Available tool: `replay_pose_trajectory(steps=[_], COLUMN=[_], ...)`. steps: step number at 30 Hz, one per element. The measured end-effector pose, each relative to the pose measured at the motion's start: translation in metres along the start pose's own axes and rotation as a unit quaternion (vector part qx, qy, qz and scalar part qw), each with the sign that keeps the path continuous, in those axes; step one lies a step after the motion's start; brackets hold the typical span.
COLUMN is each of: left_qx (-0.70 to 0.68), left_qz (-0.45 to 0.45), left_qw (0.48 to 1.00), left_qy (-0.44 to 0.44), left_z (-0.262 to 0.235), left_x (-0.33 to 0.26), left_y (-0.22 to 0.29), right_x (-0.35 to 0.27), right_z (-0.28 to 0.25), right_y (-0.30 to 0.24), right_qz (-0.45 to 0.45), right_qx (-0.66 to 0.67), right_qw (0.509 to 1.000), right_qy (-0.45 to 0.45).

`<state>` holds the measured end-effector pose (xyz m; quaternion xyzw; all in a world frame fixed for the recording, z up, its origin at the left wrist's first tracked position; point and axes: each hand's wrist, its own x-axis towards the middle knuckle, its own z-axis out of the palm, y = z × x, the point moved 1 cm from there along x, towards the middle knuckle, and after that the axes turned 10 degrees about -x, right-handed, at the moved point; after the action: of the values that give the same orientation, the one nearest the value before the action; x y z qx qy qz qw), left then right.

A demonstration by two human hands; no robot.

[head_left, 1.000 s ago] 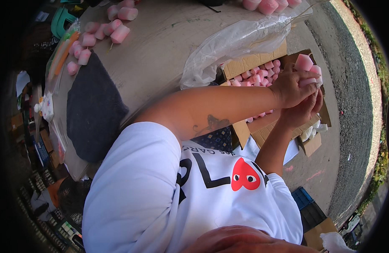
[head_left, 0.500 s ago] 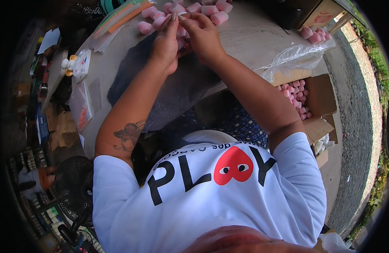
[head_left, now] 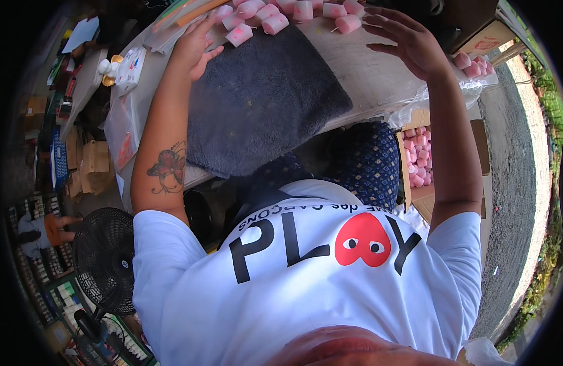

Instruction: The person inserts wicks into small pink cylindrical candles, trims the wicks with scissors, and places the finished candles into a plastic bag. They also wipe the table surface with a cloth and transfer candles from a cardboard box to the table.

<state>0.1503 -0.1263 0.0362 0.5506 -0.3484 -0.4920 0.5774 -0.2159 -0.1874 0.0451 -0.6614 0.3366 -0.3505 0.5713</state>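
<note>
Roadside ground, with a sunlit road (head_left: 519,183) at 3 o'clock and a black fan (head_left: 104,259) at 8 o'clock, surrounds a grey bench (head_left: 376,79) that curves across 11 to 2 o'clock. Work looks to be between handlings: neither hand has a candle, and a loose band of candles (head_left: 275,24) lies at 12 o'clock on the bench, unpacked. A further small group sits at 2 o'clock, and many more fill a box (head_left: 417,118) toward 3 o'clock. Whether any of these is finished or waiting, I cannot tell, so how much is left stays unclear.

As for looks, the candles are pale pink, short and cylindrical, with a whitish cast and some redder patches. Most on the bench lie on their sides, jumbled close together; thin wicks show on a few. Some at the top edge are cut off from view.

At 11 o'clock the left hand (head_left: 196,50) has its grip apart and empty, near the leftmost candles. At 1 o'clock the right hand (head_left: 409,46) spreads its fingers, also empty, just beside the band's right end. Between the 2 hands lies a dark cloth (head_left: 263,91), partly under the nearest candles.
</note>
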Motion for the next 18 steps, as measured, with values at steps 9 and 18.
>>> replay_pose_trajectory(steps=[9, 18], left_qx=[0.551, 0.344], left_qz=[0.402, 0.286], left_qw=[0.731, 0.717], left_qy=[-0.023, -0.534], left_z=[0.075, 0.410], left_x=[-0.072, -0.128], left_y=[-0.035, -0.213], right_x=[-0.232, -0.326], right_z=[-0.169, -0.242], right_y=[0.141, 0.436], right_qz=[0.211, 0.467], right_qx=[0.103, 0.071], right_qw=[0.971, 0.718], right_qy=[0.039, 0.511])
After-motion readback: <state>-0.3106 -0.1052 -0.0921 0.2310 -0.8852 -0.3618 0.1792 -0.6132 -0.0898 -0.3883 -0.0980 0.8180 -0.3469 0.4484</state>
